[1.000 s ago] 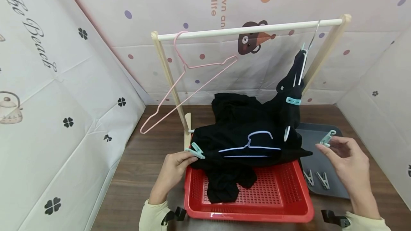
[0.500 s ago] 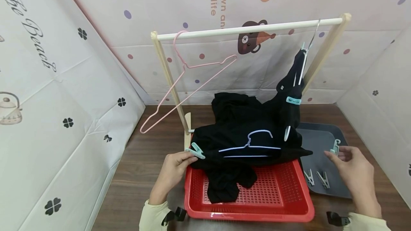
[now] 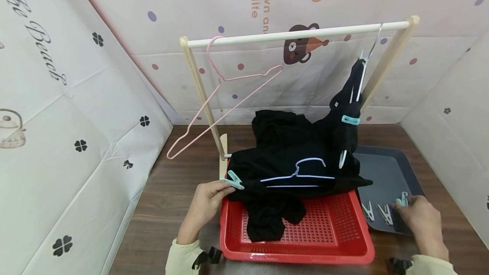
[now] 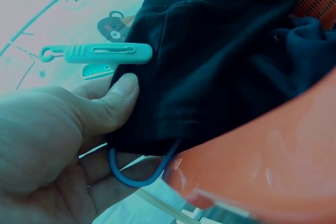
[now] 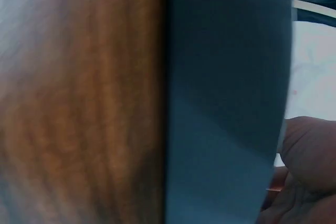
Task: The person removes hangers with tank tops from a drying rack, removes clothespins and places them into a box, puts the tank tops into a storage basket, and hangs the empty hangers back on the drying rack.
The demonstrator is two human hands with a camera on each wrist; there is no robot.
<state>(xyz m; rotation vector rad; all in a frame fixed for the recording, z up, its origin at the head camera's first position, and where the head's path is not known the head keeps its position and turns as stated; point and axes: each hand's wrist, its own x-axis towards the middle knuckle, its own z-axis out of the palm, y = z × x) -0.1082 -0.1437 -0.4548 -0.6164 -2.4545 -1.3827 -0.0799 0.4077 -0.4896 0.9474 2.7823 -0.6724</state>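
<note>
With thumb and fingers my left hand (image 3: pixel 208 203) pinches the corner of a black garment (image 4: pixel 210 66). A mint clothespin (image 4: pixel 110 53) is clipped to the garment right by the thumb. The end of a blue hanger (image 4: pixel 131 182) pokes out below the cloth in the left wrist view. In the head view, the lavender hanger (image 3: pixel 296 176) lies along the garment. Low over the grey tray (image 3: pixel 382 162), my right hand (image 3: pixel 422 222) holds another mint clothespin (image 3: pixel 402 199), its lower part hidden by the fingers. The right wrist view shows only part of that hand.
Two pale clothespins (image 3: pixel 385 214) lie on the tray. A red basket (image 3: pixel 298 256) stands under the garment. Behind it, a rack with a white bar (image 3: pixel 298 36) carries a pink hanger (image 3: pixel 244 77) and a white hanger (image 3: pixel 361 77) with black cloth clipped on.
My right hand has moved outward, then down toward the front of the tray, carrying the mint clothespin. My left hand has stayed in place on the garment.
</note>
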